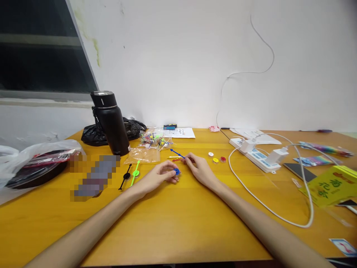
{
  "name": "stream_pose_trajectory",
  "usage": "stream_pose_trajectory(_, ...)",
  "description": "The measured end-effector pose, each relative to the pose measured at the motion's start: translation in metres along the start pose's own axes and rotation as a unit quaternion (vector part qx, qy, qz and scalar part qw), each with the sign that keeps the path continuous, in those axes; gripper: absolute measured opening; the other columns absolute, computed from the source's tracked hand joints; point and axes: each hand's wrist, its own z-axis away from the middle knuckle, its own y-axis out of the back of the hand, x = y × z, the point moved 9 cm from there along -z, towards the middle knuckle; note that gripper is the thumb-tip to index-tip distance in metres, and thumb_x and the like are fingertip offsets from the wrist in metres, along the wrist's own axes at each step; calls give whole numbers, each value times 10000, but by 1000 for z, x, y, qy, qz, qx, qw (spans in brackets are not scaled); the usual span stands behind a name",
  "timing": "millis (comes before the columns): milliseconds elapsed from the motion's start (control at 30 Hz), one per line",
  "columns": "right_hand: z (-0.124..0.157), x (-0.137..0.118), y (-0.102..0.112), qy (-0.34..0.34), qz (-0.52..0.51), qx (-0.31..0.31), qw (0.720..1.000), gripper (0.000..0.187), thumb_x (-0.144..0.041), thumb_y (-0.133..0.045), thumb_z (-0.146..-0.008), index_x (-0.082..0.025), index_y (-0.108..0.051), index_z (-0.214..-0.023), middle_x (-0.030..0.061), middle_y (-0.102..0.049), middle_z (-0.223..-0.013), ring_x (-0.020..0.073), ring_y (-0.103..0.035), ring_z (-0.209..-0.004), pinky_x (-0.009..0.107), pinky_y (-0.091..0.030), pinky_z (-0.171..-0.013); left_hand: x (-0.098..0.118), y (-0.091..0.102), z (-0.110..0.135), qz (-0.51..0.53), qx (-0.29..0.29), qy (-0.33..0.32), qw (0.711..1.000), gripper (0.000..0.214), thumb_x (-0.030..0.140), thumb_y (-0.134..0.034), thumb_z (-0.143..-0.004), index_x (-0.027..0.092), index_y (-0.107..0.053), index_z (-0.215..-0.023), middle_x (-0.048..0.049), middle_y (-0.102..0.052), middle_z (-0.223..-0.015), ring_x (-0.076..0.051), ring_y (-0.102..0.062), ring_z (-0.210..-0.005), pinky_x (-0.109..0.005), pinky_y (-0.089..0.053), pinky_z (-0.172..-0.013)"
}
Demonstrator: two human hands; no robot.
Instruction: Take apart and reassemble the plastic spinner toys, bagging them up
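Note:
My left hand (pixel 164 173) is closed, pinching a small blue round base (pixel 176 171) between thumb and fingers. In my right hand (pixel 199 167) is a blue arrow pointer (pixel 176 152), gripped near one end, its tip pointing away to the left. A red arrow (pixel 176 160) and a yellow arrow (pixel 171 157) lie on the table just behind and between the hands. Left of my left hand, a black arrow (pixel 126 176) and a green arrow (pixel 135 173) sit on round bases. Right of my right hand are a white disc (pixel 211 154), a yellow disc (pixel 215 160) and a red disc (pixel 223 159).
A clear bag with colourful parts (pixel 156 140) lies behind the hands. On the left stand a black bottle (pixel 110 123) and a plastic bag (pixel 69 149). To the right are a power strip (pixel 262 160), a looping white cable (pixel 310 208) and a yellow-green box (pixel 330 186).

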Motion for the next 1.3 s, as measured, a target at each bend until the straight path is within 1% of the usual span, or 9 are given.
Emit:
stream_pose_trajectory(100, -1, -8, 2, 7, -65, 1, 998, 227, -363, -498, -1008, -202, -643, -943, 48, -725, -908, 202, -683, -867, 317, -511, -836, 2, 7, -1, 2, 34, -23, 999, 346, 408, -769, -835, 174, -628, -1047, -68, -690, -1053, -168, -690, -882, -390, -535, -936)
stream_pose_trajectory(233, 3, -22, -1, 11, -144, -33, 989, 260, -408, -524, -997, -197, -675, -988, 40, -712, -883, 189, -669, -836, 298, -518, -808, 7, 21, -1, 0, 101, -28, 995, 389, 403, -773, -831, 188, -605, -1109, -61, -745, -1019, -176, -719, -924, -384, -483, -1028)
stream_pose_trajectory(400, 7, -32, -6, 13, -151, -74, 986, 279, -423, -554, -986, -186, -701, -969, 35, -708, -848, 178, -655, -801, 282, -510, -773, 20, 33, 0, 7, 146, -77, 986, 398, 383, -801, -798, 185, -617, -1091, -75, -767, -1110, -200, -727, -1019, -375, -451, -1093)
stream_pose_trajectory(533, 9, -34, -10, 8, -128, -88, 988, 297, -425, -568, -981, -164, -709, -966, 41, -712, -844, 166, -650, -760, 272, -506, -748, 24, 34, 0, 8, 142, -95, 985, 423, 383, -802, -789, 183, -629, -1119, -92, -769, -1137, -228, -717, -1084, -388, -468, -1093)
stream_pose_trajectory(767, 9, -36, -12, 14, -124, -92, 988, 294, -406, -561, -986, -159, -718, -962, 36, -706, -827, 161, -650, -744, 268, -503, -747, 20, 31, -2, -5, 121, -88, 989, 427, 384, -779, -810, 185, -632, -1159, -99, -771, -1143, -229, -720, -1088, -400, -473, -1092)
stream_pose_trajectory(933, 8, -33, -12, 12, -130, -88, 988, 295, -413, -580, -975, -162, -734, -964, 40, -715, -840, 161, -639, -753, 270, -492, -749, 21, 32, 1, -25, 137, -70, 988, 432, 389, -771, -811, 192, -637, -1171, -93, -778, -1124, -230, -732, -1059, -395, -471, -1082)
stream_pose_trajectory(1100, 3, -22, -12, -13, -216, -76, 973, 317, -462, -658, -914, -157, -743, -917, 54, -718, -859, 168, -643, -788, 281, -502, -758, 23, 27, 1, -22, 133, -57, 989, 426, 348, -796, -777, 191, -645, -1143, -93, -776, -1129, -230, -734, -1044, -387, -459, -1083)
stream_pose_trajectory(1200, 0, -16, -10, -35, -278, -63, 958, 325, -468, -731, -849, -166, -745, -970, 60, -733, -907, 177, -668, -842, 304, -521, -821, 22, 27, 1, -25, 132, -51, 990, 435, 366, -787, -789, 189, -637, -1157, -93, -779, -1116, -230, -738, -1034, -387, -458, -1080)
stream_pose_trajectory(1300, -2, -11, -8, -56, -313, -49, 947, 330, -457, -782, -794, -174, -735, -957, 57, -743, -918, 184, -687, -870, 327, -528, -877, 21, 27, 1, -39, 132, -50, 989, 451, 395, -772, -807, 187, -629, -1181, -93, -791, -1064, -236, -738, -1043, -394, -464, -1073)
